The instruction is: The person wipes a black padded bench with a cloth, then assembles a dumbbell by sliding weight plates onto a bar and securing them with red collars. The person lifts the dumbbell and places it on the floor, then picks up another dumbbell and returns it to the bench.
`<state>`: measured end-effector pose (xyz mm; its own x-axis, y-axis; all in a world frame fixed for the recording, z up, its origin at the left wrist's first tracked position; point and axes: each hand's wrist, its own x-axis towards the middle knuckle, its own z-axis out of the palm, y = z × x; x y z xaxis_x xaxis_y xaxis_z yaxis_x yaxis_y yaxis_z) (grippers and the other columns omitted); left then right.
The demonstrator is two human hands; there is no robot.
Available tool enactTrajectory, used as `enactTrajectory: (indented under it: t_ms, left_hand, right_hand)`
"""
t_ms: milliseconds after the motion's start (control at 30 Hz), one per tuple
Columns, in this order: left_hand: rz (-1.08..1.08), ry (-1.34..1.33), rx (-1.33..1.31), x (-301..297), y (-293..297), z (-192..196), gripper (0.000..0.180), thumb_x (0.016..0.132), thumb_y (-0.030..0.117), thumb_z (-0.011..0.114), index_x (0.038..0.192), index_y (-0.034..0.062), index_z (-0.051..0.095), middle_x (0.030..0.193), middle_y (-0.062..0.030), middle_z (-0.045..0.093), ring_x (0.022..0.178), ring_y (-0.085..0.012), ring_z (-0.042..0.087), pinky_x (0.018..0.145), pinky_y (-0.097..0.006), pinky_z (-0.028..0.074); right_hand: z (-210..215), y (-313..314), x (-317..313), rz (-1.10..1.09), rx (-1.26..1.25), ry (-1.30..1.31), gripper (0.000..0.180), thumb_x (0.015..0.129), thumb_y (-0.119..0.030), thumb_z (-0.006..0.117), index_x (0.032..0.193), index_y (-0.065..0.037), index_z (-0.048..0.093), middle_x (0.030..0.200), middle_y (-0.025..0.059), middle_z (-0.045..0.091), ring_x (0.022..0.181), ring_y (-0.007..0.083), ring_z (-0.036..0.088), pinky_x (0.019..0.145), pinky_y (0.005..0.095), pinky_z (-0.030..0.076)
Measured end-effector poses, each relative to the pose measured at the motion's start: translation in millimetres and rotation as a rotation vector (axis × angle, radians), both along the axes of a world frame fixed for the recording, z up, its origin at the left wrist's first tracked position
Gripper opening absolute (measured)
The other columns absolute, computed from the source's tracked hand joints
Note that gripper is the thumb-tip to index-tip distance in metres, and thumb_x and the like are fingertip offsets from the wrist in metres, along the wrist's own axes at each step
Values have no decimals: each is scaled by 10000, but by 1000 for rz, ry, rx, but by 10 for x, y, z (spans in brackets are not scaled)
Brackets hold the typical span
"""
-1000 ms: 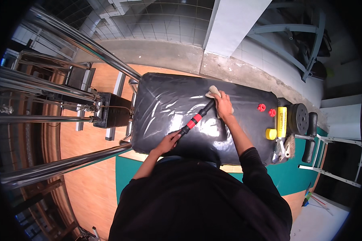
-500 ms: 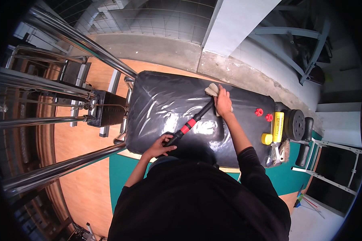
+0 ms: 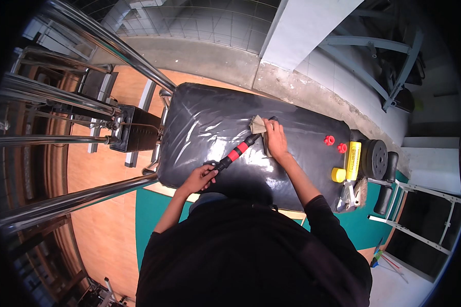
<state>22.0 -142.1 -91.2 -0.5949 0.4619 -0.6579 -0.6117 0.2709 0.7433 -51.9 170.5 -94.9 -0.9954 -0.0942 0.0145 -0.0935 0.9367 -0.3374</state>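
A black dumbbell bar (image 3: pixel 236 151) with red bands at its middle slants over the black padded bench (image 3: pixel 200 112), its far end toward the right. My left hand (image 3: pixel 199 179) is closed around the near end. A beige cloth (image 3: pixel 258 125) is wrapped about the bar's far part, and my right hand (image 3: pixel 276 141) grips the bar through it. The dark tip of the bar shows just past my right fingers. To the right, two red star-shaped collars (image 3: pixel 329 139) lie on the bench.
Near the bench's right end are a yellow tube (image 3: pixel 353 160), a yellow cap (image 3: pixel 338 175) and a metal tool (image 3: pixel 348 196). Black weight plates (image 3: pixel 377 157) stand beyond them. Chrome machine posts (image 3: pixel 82 202) rise at the left. A white metal frame (image 3: pixel 420 225) stands at the right.
My right hand and the cloth have slid along the bar toward its middle, uncovering the far tip. My left hand has closed more around the near end.
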Motion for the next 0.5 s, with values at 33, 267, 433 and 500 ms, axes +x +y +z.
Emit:
enactTrajectory:
  t_ms: [33, 267, 433, 500]
  left_hand:
    - [-2, -41, 28, -5, 2, 2, 300, 928, 323, 542, 1074, 61, 557, 725, -26, 606, 469, -57, 495, 402, -222, 398]
    - [21, -181, 93, 29, 55, 45, 346, 962, 375, 444, 1029, 58, 565, 764, -68, 641, 513, -100, 574, 430, -218, 451]
    - [47, -218, 129, -26, 137, -50, 364, 965, 395, 431, 1017, 59, 562, 749, -70, 633, 480, -100, 542, 412, -230, 432]
    - [23, -218, 125, -57, 153, -7, 362, 967, 394, 429, 1029, 62, 558, 715, -58, 613, 459, -93, 511, 405, -230, 414]
  right_hand:
    - [-4, 78, -138, -110, 13, -19, 434, 859, -67, 430, 1288, -128, 434, 1174, 148, 475, 1014, 349, 490, 867, 431, 444]
    - [-46, 4, -284, -304, -71, -120, 492, 833, -24, 468, 1311, -106, 386, 1159, 214, 465, 965, 416, 538, 842, 474, 459]
    - [103, -776, 570, -2, -246, -37, 546, 772, 22, 516, 1293, -120, 432, 1192, 165, 441, 977, 375, 489, 853, 443, 440]
    - [192, -930, 811, 219, -241, -41, 530, 770, -2, 530, 1272, -163, 470, 1165, 132, 456, 959, 340, 503, 843, 425, 456]
